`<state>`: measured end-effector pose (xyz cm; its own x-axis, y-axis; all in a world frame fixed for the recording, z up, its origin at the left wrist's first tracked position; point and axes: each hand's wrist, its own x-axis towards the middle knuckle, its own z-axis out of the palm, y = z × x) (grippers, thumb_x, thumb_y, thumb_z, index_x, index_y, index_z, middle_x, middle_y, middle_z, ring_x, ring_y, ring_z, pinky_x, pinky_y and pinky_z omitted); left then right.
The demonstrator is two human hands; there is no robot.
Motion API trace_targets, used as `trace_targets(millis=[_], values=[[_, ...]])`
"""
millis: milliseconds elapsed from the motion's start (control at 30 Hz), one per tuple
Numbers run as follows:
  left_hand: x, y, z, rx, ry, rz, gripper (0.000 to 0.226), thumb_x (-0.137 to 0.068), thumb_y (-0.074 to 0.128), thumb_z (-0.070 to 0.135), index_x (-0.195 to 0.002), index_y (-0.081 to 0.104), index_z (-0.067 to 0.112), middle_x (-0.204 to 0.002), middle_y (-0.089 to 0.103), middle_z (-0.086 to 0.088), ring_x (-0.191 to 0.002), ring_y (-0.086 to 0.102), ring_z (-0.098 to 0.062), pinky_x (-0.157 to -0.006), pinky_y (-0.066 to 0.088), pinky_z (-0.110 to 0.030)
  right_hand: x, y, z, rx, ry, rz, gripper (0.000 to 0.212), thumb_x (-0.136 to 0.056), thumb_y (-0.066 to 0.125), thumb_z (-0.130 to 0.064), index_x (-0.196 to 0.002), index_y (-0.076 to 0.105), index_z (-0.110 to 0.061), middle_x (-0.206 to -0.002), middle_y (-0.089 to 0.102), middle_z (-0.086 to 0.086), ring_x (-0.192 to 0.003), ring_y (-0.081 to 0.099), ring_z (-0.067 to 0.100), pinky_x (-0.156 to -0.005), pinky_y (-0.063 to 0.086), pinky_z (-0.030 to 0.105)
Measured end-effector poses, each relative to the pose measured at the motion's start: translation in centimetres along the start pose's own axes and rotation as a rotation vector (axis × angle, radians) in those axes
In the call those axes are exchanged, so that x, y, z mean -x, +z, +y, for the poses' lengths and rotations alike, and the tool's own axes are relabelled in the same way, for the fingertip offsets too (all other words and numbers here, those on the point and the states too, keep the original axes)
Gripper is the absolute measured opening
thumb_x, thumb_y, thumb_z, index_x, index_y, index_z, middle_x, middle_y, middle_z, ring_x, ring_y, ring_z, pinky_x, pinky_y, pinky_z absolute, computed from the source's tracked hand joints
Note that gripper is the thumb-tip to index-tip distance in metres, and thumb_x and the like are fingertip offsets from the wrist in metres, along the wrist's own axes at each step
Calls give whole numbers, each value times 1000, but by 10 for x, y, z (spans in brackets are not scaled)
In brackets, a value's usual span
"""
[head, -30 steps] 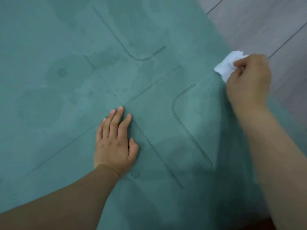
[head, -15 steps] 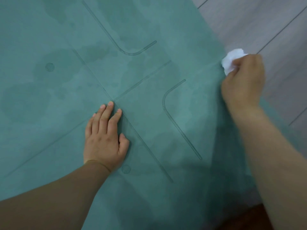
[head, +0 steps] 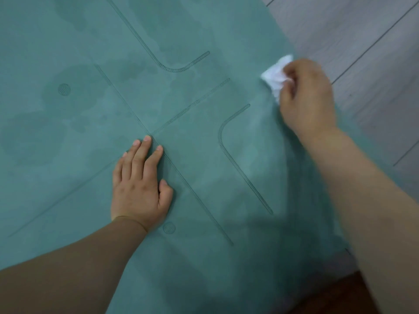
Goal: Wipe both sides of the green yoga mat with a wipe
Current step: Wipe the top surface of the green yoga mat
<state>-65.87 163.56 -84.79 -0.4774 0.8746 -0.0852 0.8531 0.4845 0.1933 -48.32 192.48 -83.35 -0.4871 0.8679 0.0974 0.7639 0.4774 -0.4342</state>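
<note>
The green yoga mat (head: 90, 189) lies flat and fills most of the view, with embossed lines, curves and two small round marks. Darker damp patches spread over its upper left part. My left hand (head: 139, 186) rests flat on the mat near the crossing of the lines, fingers straight and close together. My right hand (head: 306, 98) grips a crumpled white wipe (head: 275, 74) at the mat's right edge, with the wipe sticking out past the fingers to the upper left.
Grey wood-look floor planks (head: 362, 53) run along the mat's right side. A dark reddish-brown surface (head: 328, 295) shows at the bottom right corner, below the mat's near edge.
My right hand has drawn the wipe slightly inward from the mat's right edge onto the mat. My left hand stays pressed in the same spot on the mat.
</note>
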Motion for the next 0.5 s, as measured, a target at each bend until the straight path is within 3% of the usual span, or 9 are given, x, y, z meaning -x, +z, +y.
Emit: trace_targets(millis=[33, 100, 200, 300, 333, 400, 500], values=[[0, 0, 1, 1, -3, -2, 65, -80, 38, 31, -141, 44, 8, -156, 35, -14, -145, 26, -31, -120, 8, -39, -3, 2, 2, -18, 126, 120, 29, -84, 43, -11, -105, 59, 0, -106, 59, 19, -99, 54, 32, -82, 34, 25], [-1, 0, 1, 2, -7, -5, 65, -80, 38, 31, -141, 44, 8, -156, 34, -13, -145, 25, -31, -121, 7, -37, 26, 21, -24, -77, 181, 137, 22, -85, 48, -5, -102, 61, 1, -101, 61, 20, -93, 53, 27, -81, 36, 27], [-1, 0, 0, 11, -1, -1, 65, -80, 38, 30, -141, 44, 8, -156, 34, -15, -144, 26, -32, -119, 12, -43, 122, 39, -86, -228, -251, -180, 15, -88, 49, -4, -99, 60, -4, -93, 59, 14, -79, 51, 25, -66, 45, 39], [-1, 1, 0, 11, -2, 14, 66, -79, 38, 30, -140, 45, 7, -155, 35, -15, -144, 27, -33, -118, 15, -45, 176, 22, -95, -189, -755, -611, 14, -79, 51, -5, -91, 56, -12, -85, 56, 7, -69, 52, 24, -49, 46, 31], [-1, 1, 0, 11, -4, 15, 65, -79, 38, 31, -140, 45, 8, -155, 35, -15, -144, 27, -33, -118, 14, -44, 165, 19, -82, -171, -787, -655, 16, -77, 56, -5, -91, 58, -13, -86, 57, 6, -70, 54, 24, -50, 48, 30], [-1, 2, 1, 15, -2, 13, 65, -80, 38, 31, -140, 44, 9, -156, 35, -13, -144, 26, -32, -118, 11, -41, 115, 9, -55, -90, -570, -575, 14, -83, 53, -9, -95, 61, -12, -90, 60, 9, -76, 59, 27, -64, 54, 36], [-1, 2, 1, 19, -6, 11, 65, -80, 38, 31, -141, 44, 10, -156, 34, -12, -145, 25, -30, -119, 8, -38, 34, -14, 8, 78, -6, -208, 20, -92, 44, -12, -101, 60, -5, -101, 58, 17, -93, 57, 34, -79, 48, 41]])
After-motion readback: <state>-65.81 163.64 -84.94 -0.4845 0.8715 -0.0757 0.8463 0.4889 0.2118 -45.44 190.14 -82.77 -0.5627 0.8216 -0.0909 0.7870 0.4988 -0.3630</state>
